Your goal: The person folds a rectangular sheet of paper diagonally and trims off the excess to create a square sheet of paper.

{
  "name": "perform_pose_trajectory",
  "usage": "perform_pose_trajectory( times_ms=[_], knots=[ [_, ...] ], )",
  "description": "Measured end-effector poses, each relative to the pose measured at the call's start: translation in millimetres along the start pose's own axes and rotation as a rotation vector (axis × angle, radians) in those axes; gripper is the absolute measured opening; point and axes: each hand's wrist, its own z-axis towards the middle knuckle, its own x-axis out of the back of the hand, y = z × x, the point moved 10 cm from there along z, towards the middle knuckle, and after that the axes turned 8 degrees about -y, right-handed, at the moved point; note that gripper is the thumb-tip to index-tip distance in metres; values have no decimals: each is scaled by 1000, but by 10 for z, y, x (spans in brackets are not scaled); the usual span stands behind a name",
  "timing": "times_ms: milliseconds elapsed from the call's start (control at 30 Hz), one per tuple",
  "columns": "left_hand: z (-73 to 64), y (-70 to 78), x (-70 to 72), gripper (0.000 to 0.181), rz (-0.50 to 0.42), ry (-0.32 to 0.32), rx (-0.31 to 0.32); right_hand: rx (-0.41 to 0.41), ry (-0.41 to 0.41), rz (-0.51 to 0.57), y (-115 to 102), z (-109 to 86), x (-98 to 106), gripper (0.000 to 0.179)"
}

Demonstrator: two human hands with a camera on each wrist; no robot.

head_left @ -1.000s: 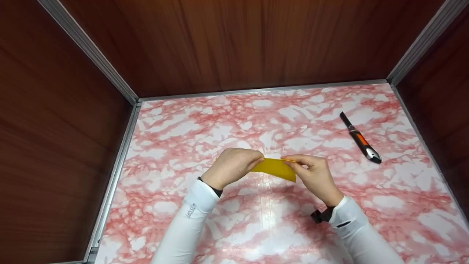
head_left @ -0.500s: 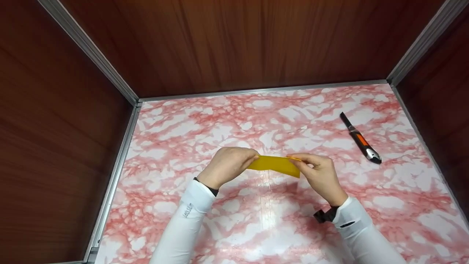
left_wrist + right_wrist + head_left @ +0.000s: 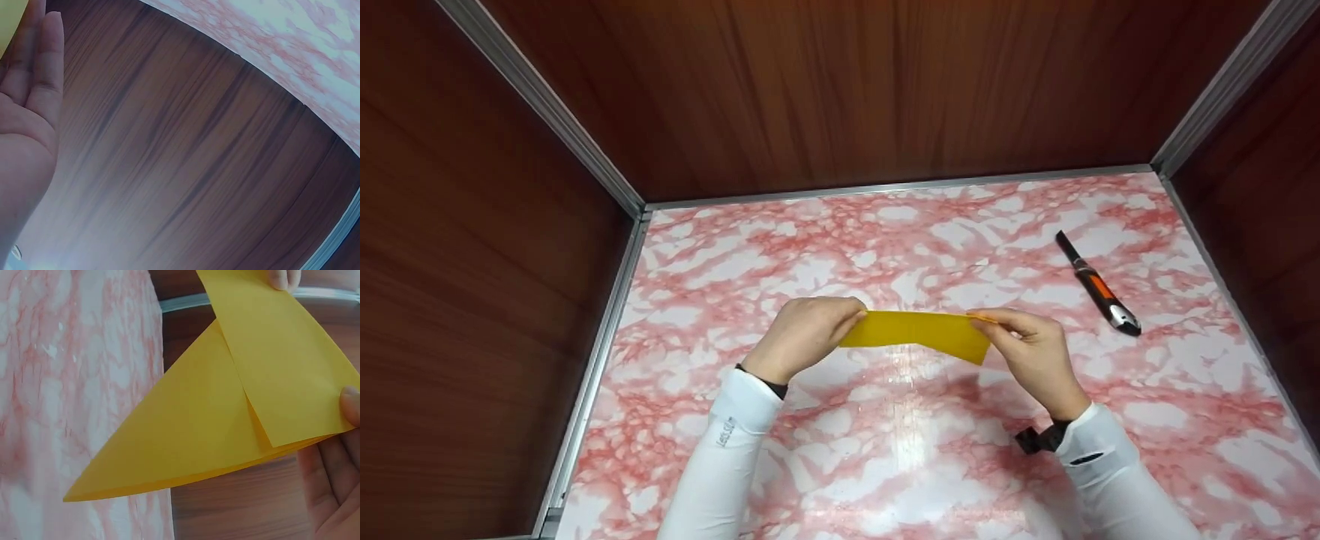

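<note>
A sheet of yellow paper [image 3: 915, 328] is held up above the table between both hands. In the right wrist view the paper [image 3: 169, 422] shows a pointed, triangular part with a folded strip lying across it. My left hand [image 3: 806, 335] pinches its left end, fingers mostly hidden behind the paper. At the other end, my right hand [image 3: 1035, 354] pinches the upper edge between thumb and fingers. The left wrist view shows just part of the left hand [image 3: 31, 112], with a yellow corner of the paper [image 3: 8, 22] beside it.
A black and orange utility knife [image 3: 1099, 283] lies on the right of the red-and-white marbled table [image 3: 825, 255]. Brown wood-grain panels [image 3: 840, 90] with metal edging stand at the back and both sides.
My hands have moved apart, the left one leftward and the right one rightward. More of the yellow paper shows between them. The utility knife has stayed where it was.
</note>
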Motion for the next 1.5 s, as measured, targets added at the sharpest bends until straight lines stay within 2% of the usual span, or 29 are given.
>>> perform_pose_trajectory(
  times_ms=[233, 367, 467, 633, 767, 867, 1033, 1200, 1367, 1500],
  knots=[
    [-40, -114, 61, 23, -52, 27, 45, 14, -3, 6, -136, 1, 83, 16],
    [-48, -168, 82, 25, -123, 61, 49, 17, -14, 16, -250, -8, 98, 15],
    [-57, -236, 93, 24, -215, 115, 63, 3, -14, 22, -264, -17, 104, 15],
    [-110, -385, 101, 19, -419, 207, 119, -27, -16, 28, -229, -27, 105, 15],
    [-129, -460, 85, 17, -575, 237, 149, -44, -19, 43, -190, -21, 107, 16],
    [-130, -475, 72, 19, -641, 236, 155, -54, -23, 60, -114, -11, 113, 18],
    [-116, -464, 56, 25, -667, 223, 139, -68, -28, 96, 83, 6, 127, 20],
    [-107, -473, 53, 24, -675, 233, 141, -86, -23, 121, 170, 10, 129, 20],
    [-110, -509, 59, 18, -694, 285, 170, -149, -1, 125, 232, 0, 134, 22],
    [-118, -551, 17, 22, -719, 313, 198, -176, -7, 107, 272, 6, 119, 24]
  ],
)
